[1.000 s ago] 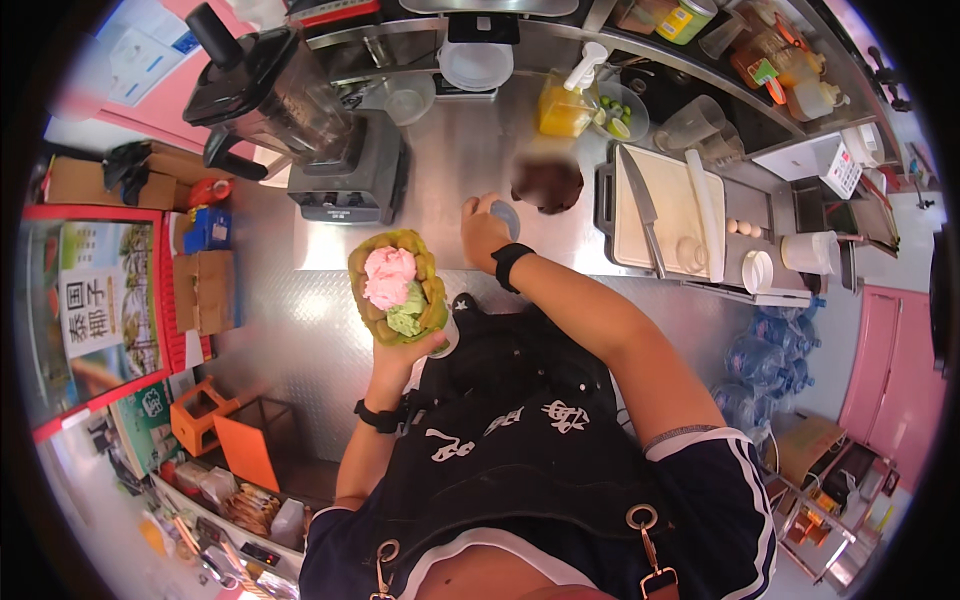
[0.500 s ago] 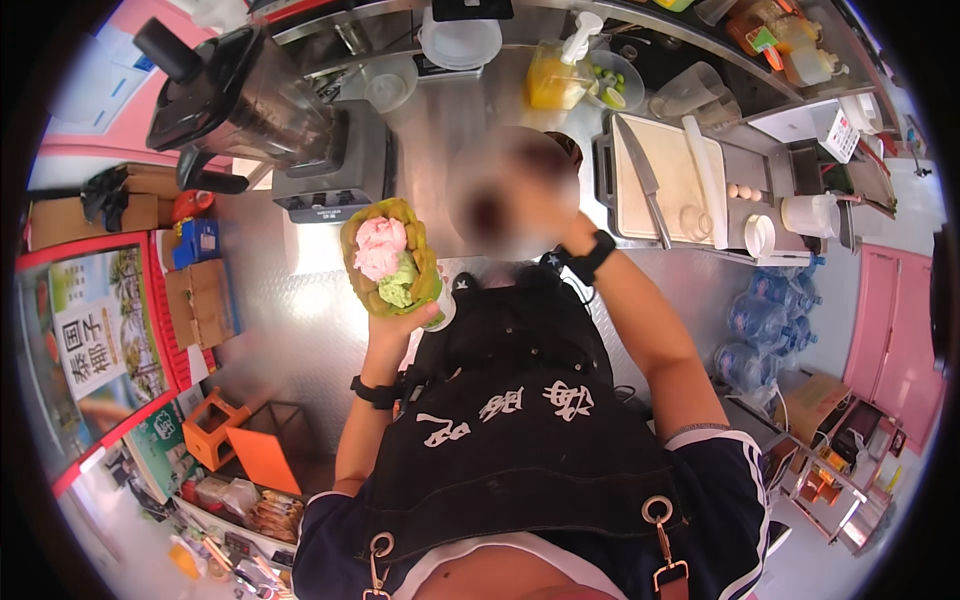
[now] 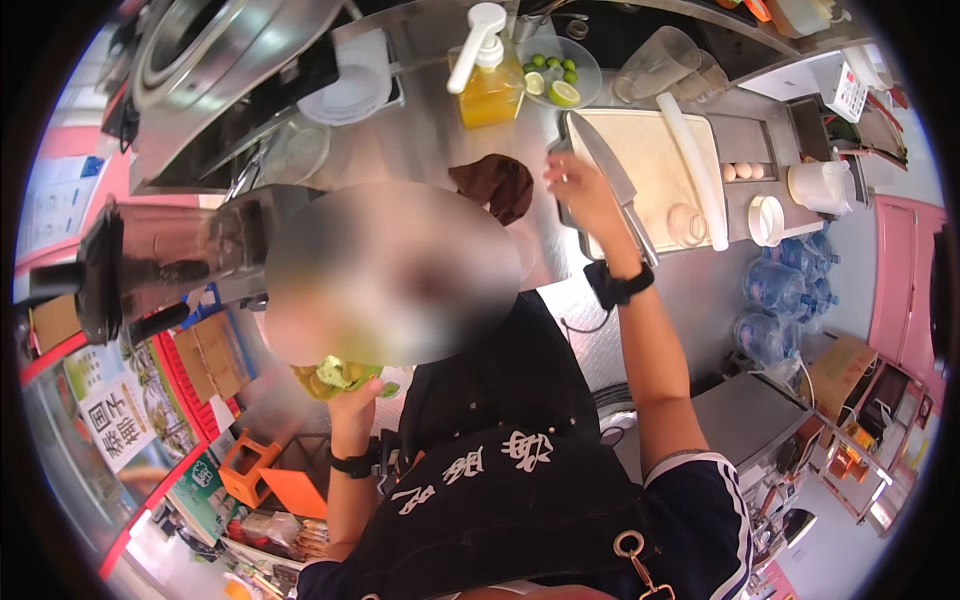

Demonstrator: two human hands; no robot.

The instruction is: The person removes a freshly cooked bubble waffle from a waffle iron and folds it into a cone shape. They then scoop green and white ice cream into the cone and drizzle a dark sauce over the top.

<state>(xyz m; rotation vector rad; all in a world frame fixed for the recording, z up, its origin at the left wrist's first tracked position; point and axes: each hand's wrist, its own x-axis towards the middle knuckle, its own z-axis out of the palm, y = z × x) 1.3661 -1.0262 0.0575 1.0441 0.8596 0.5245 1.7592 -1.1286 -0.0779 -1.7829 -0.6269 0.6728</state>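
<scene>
Low on the left, my left hand [image 3: 352,408] is closed round a green bubble waffle [image 3: 308,383] with a scoop of green ice cream [image 3: 342,372] in it. A large blurred patch hides the waffle's upper part and the counter behind it. My right hand [image 3: 592,200] is over the left edge of the cutting board [image 3: 650,165], beside a large knife [image 3: 608,160] lying there. Its fingers are slightly bent and apart, with nothing visible in them. To the left of that hand lies a crumpled dark brown cloth [image 3: 497,187] on the steel counter.
A pump bottle of yellow liquid [image 3: 492,92] and a bowl of limes [image 3: 563,75] stand at the back. On the board are a white rod [image 3: 694,165] and a small glass jar [image 3: 687,225]. A blender jug [image 3: 185,245] is at left; water bottles [image 3: 778,290] stand at right.
The view has swung, shifting the counter. My right hand has moved from the blurred patch to beside the knife. The pink scoop in the waffle is now hidden by the blur.
</scene>
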